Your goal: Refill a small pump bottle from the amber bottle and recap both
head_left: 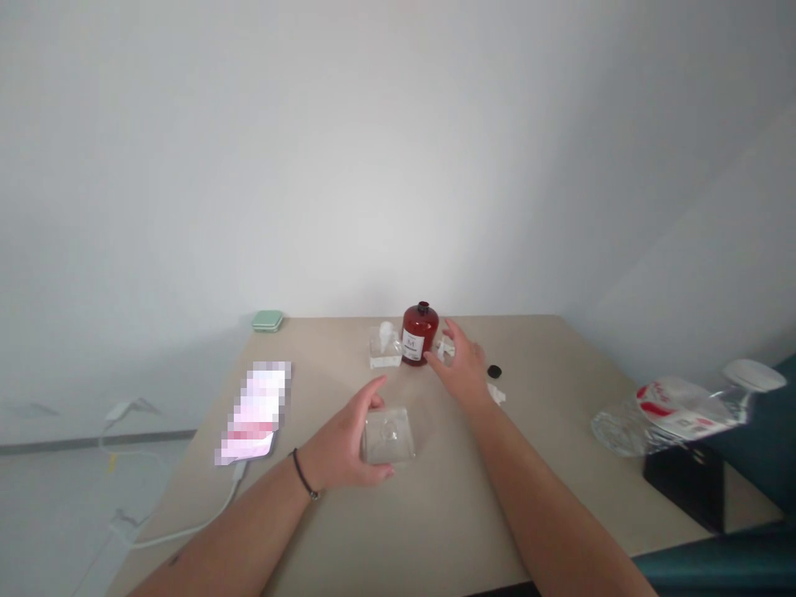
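My left hand [348,435] curves round a clear square container [390,437] low over the front middle of the table, thumb at its near side and fingers at its far side. The container looks like glass or plastic. My right hand [461,361] reaches over the back of the table, thumb and fingers apart. It is just right of a dark red bottle [419,334] with a white label and a narrow neck. No contact with the bottle can be made out. Beside the bottle, on its left, stands a second clear square container [385,356] with something white on top.
A small black disc [494,371] and a crumpled white piece [496,394] lie right of my right hand. A lit phone [254,413] with a white cable is at left, a green case [267,321] behind it. A plastic bottle [677,410] tilts at right above a black object [687,481].
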The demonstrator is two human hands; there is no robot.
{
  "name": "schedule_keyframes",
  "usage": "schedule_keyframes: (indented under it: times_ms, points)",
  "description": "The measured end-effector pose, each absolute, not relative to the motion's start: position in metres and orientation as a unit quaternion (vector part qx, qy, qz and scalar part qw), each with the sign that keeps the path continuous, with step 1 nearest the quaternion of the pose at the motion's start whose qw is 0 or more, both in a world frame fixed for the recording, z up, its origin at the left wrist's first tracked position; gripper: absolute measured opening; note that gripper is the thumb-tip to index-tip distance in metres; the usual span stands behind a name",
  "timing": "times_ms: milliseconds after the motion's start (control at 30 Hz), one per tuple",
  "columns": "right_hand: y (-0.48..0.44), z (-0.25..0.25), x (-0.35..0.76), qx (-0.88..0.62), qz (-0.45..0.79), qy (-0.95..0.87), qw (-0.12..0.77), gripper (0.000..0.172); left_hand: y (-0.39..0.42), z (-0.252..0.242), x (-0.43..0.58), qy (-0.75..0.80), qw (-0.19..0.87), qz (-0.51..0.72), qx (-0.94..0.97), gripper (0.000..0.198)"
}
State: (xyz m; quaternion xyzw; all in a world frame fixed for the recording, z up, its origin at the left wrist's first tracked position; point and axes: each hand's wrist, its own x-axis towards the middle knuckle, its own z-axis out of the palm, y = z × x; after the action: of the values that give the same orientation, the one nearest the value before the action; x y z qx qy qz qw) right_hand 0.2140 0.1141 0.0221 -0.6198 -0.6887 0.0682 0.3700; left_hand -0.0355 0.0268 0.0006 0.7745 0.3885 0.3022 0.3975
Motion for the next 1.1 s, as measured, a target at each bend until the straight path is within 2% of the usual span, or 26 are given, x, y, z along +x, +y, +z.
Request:
schedule_keyframes:
  times_ms: [100, 233, 400, 567, 733, 900, 1100]
  points:
    - [0.116, 0.024, 0.198, -0.648, 0.009, -0.698, 0.304, 0.069, 0.026, 0.002, -0.034, 0.394, 0.401, 0.298, 0.772, 0.118]
    - [0.12, 0.02, 0.194, -0.663, -0.044, -0.695, 0.274, 0.072, 0.027, 0.0, -0.034, 0.39, 0.409, 0.299, 0.769, 0.118]
    - [0.111, 0.021, 0.207, -0.662, -0.022, -0.683, 0.307, 0.064, 0.027, -0.005, -0.036, 0.39, 0.414, 0.3, 0.766, 0.117]
    - [0.095, 0.031, 0.256, -0.676, -0.052, -0.641, 0.36, 0.038, 0.026, -0.009, -0.039, 0.391, 0.416, 0.299, 0.764, 0.116]
    - [0.094, 0.036, 0.305, -0.786, -0.017, -0.568, 0.245, 0.044, 0.026, -0.015, -0.042, 0.384, 0.41, 0.308, 0.768, 0.117]
    - [0.103, 0.026, 0.312, -0.818, 0.043, -0.551, 0.159, 0.039, 0.026, -0.015, -0.043, 0.378, 0.407, 0.324, 0.766, 0.116]
    - [0.102, 0.032, 0.302, -0.831, 0.053, -0.543, 0.113, 0.044, 0.026, -0.015, -0.041, 0.385, 0.397, 0.345, 0.758, 0.114]
